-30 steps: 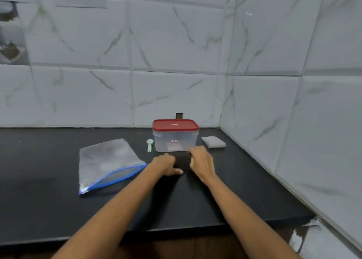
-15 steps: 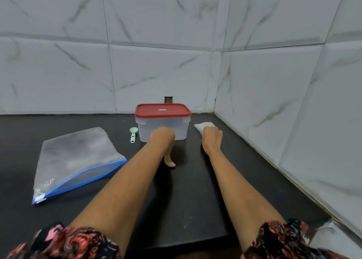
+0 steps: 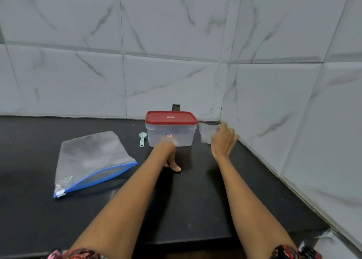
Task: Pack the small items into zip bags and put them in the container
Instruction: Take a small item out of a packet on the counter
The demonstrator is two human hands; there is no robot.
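Observation:
A clear plastic container with a red lid stands at the back of the black counter. My right hand is raised just right of it, gripping a small stack of clear zip bags lifted off the counter. My left hand rests in front of the container, fingers curled down, thumb tip on the counter, holding nothing visible. A large clear zip bag with a blue zipper lies flat to the left. A small mint-green scoop lies left of the container.
White marble-tiled walls meet in a corner right behind the container. The counter's front edge runs near the bottom of the view. A small dark opening sits in the back wall behind the lid.
My right hand reached to the small bags right of the container, closed on them and lifted them. My left hand stayed in front of the container. The view tilted down and closer.

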